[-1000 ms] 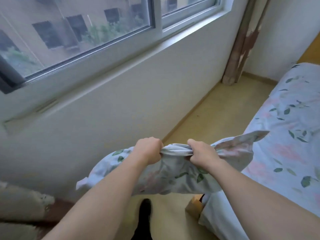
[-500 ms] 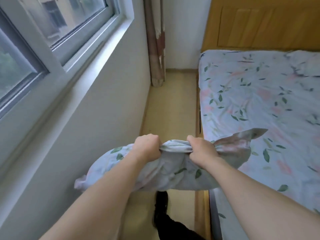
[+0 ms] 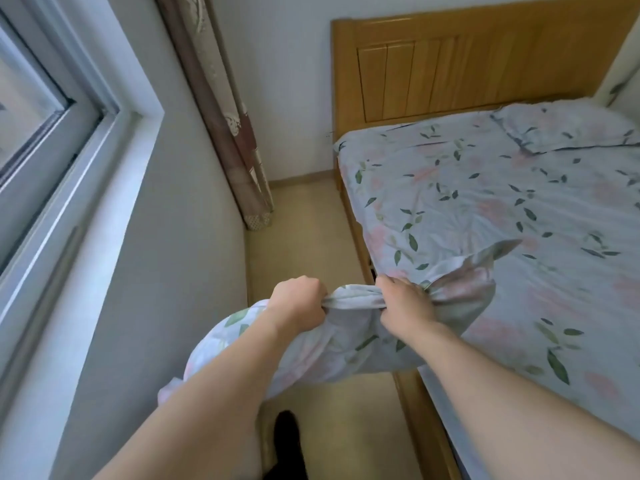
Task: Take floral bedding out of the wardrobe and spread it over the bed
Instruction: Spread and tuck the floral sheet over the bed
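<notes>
I hold a floral pillow (image 3: 346,344), pale blue with green leaves and pink blooms, in front of me over the floor beside the bed. My left hand (image 3: 298,301) and my right hand (image 3: 405,301) are both clenched on its bunched top edge, a short gap apart. Its loose corner sticks out to the right over the bed's side. The bed (image 3: 512,216) is covered with a matching floral sheet. A second floral pillow (image 3: 561,128) lies at the far right by the wooden headboard (image 3: 450,60). No wardrobe is in view.
A narrow strip of yellow floor (image 3: 304,230) runs between the bed and the white wall under the window (image 3: 45,133). A brown patterned curtain (image 3: 225,116) hangs in the far corner. My dark foot (image 3: 289,441) is on the floor below the pillow.
The view has swung right, from the window wall to the bed and headboard. Both hands keep the same grip on the pillow, which has come closer to the bed's edge.
</notes>
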{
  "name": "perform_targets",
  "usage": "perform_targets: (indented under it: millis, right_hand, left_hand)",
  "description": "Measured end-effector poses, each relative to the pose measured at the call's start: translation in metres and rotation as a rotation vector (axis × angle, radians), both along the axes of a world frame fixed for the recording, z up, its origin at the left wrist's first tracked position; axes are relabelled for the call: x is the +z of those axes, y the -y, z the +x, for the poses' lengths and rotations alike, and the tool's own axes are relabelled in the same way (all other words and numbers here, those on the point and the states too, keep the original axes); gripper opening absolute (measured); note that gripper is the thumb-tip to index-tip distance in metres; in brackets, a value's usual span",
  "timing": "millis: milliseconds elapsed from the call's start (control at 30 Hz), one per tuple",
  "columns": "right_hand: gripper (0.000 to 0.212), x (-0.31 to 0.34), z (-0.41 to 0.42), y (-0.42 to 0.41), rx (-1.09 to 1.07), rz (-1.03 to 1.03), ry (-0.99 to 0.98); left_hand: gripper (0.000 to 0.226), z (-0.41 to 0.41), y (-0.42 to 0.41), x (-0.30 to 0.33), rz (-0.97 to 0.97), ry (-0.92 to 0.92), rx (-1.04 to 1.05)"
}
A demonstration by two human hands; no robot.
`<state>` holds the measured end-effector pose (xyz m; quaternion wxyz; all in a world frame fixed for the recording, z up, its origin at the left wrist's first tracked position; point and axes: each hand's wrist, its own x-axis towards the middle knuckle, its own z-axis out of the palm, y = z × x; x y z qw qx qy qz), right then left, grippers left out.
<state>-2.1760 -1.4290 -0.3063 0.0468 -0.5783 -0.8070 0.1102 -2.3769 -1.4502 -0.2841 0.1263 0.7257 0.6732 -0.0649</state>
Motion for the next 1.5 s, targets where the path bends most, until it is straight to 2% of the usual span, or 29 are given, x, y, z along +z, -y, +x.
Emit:
perform_targets:
  millis: [333, 500, 733, 900, 1000, 1233, 1500]
  right_hand:
    - [0.021, 0.019, -0.091, -0.214, -0.241, 0.024, 0.0]
    - [0.026, 0.021, -0.1, -0.318, -0.32, 0.038, -0.017]
    - [0.019, 0.005, -0.109, -0.485, -0.341, 0.002, -0.025]
    - [0.022, 0.009, -0.108, -0.598, -0.373, 0.049, 0.014]
    - [0.025, 0.007, -0.105, -0.662, -0.421, 0.066, 0.013]
    - [0.021, 0.003, -0.084, -0.795, -0.575, 0.103, 0.001]
    - [0.02, -0.007, 0.003, -0.92, -0.694, 0.142, 0.059]
  left_hand:
    - [0.01, -0.091, -0.262, 0.012, -0.001, 0.029, -0.166]
    - [0.008, -0.097, -0.38, 0.015, -0.02, 0.002, -0.263]
    - [0.016, -0.104, -0.551, 0.004, -0.026, -0.023, -0.293]
    - [0.015, -0.1, -0.669, 0.009, -0.007, -0.028, -0.324]
    - [0.022, -0.094, -0.74, 0.005, -0.02, 0.024, -0.353]
    - [0.018, -0.064, -0.896, -0.004, -0.084, 0.145, -0.471]
    - [0.02, 0.031, -1.039, -0.018, -0.215, 0.254, -0.515]
